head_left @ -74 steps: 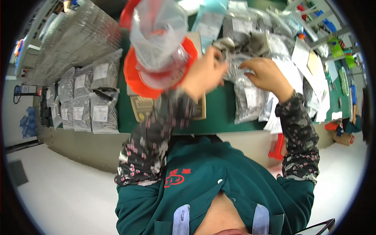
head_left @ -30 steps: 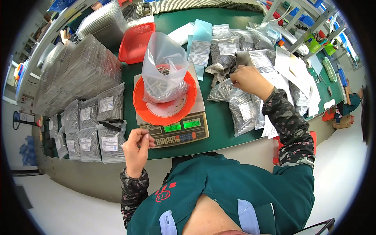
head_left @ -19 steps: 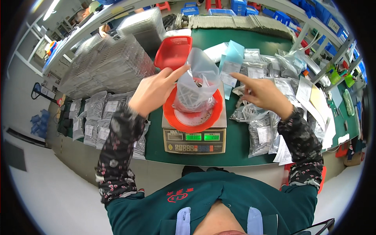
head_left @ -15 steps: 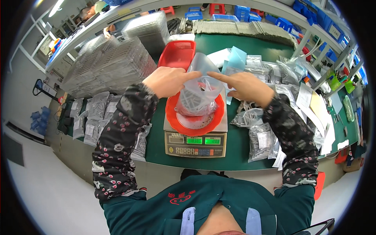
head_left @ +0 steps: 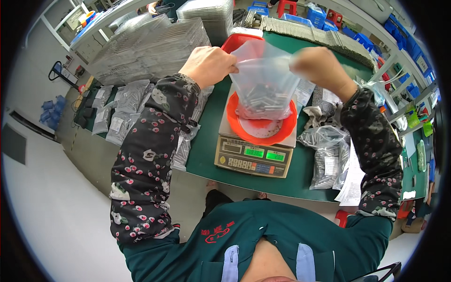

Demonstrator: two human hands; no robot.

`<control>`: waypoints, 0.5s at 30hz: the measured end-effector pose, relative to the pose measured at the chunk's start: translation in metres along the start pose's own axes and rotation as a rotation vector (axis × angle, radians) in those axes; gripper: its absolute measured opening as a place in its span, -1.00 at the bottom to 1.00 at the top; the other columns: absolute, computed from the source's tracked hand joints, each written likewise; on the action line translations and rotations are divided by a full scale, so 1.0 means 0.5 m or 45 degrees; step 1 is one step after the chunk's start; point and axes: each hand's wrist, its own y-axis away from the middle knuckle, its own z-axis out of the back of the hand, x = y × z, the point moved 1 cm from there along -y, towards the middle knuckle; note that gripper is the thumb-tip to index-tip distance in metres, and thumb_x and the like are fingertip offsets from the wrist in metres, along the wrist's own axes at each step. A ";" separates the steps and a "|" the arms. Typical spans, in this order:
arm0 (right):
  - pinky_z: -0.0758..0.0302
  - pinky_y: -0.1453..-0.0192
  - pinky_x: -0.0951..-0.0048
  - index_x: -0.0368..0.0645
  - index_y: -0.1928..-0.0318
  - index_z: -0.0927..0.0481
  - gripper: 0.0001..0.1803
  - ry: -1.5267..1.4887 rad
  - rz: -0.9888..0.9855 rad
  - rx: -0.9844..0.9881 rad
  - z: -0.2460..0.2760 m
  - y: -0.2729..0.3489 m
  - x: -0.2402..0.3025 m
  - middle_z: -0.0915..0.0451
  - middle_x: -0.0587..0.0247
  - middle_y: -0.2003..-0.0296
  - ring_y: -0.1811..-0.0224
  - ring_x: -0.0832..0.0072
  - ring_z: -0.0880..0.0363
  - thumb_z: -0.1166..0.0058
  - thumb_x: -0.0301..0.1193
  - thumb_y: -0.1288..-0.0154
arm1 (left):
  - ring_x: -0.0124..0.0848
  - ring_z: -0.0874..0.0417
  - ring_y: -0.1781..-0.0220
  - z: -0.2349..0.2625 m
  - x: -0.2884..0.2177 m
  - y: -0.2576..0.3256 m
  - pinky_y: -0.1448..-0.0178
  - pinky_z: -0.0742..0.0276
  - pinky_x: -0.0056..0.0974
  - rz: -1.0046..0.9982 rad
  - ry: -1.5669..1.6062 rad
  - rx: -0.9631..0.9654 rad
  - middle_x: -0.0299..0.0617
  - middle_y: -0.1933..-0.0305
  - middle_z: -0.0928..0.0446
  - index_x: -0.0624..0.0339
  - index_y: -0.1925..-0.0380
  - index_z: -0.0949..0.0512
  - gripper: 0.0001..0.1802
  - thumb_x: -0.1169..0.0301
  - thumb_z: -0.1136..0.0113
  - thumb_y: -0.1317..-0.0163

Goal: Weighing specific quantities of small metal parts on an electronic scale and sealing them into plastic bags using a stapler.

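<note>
A clear plastic bag (head_left: 264, 80) with many small metal cylindrical pieces in its bottom rests in a red-orange bowl (head_left: 263, 135). The bowl stands on a digital scale (head_left: 253, 156) with two lit green displays. My left hand (head_left: 211, 65) pinches the upper left corner of the bag. At the opposite upper corner, my right hand (head_left: 324, 70) is closed on the bag's edge, its fingertips smeared by motion. The bag's mouth is drawn out wide between both hands.
Filled bags lie to the left (head_left: 129, 98) and right (head_left: 327, 162) on the green table (head_left: 211, 155). Behind are stacked clear trays (head_left: 150, 47), a red basket (head_left: 242, 40) and a long row of metal rods (head_left: 314, 36). Papers (head_left: 352, 181) lie at right.
My hands have moved apart, stretching the bag's mouth wide and flat. The fingers, pointed inward earlier, are now closed at its corners. The whole view has shifted.
</note>
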 end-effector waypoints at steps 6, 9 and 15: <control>-0.17 0.55 0.49 -0.33 0.61 -0.33 -0.74 -0.037 -0.020 -0.275 0.098 -0.123 0.099 -0.25 0.23 0.68 0.65 0.49 -0.22 -0.10 -0.44 -0.03 | -0.31 -0.54 0.51 0.165 0.111 0.095 0.45 -0.43 -0.29 -0.239 -0.039 -0.420 -0.23 0.59 -0.51 0.04 0.54 -0.54 -0.86 0.26 -0.14 0.02; -0.12 0.54 0.56 -0.33 0.61 -0.30 -0.73 0.251 -0.009 -0.198 0.085 -0.145 0.180 -0.20 0.30 0.66 0.62 0.59 -0.14 -0.07 -0.45 -0.08 | -0.26 -0.55 0.47 0.208 0.103 0.177 0.42 -0.45 -0.27 -0.199 -0.148 -0.351 -0.09 0.55 -0.49 0.25 0.62 -0.47 -0.85 0.40 -0.08 0.00; -0.19 0.63 0.44 -0.26 0.64 -0.39 -0.75 -0.030 0.004 -0.287 -0.125 -0.188 0.304 -0.25 0.19 0.70 0.69 0.37 -0.22 -0.16 -0.41 0.04 | -0.31 -0.54 0.47 0.126 0.231 0.338 0.42 -0.44 -0.29 -0.374 -0.290 -0.512 -0.21 0.59 -0.49 0.11 0.60 -0.50 -0.85 0.29 -0.20 0.10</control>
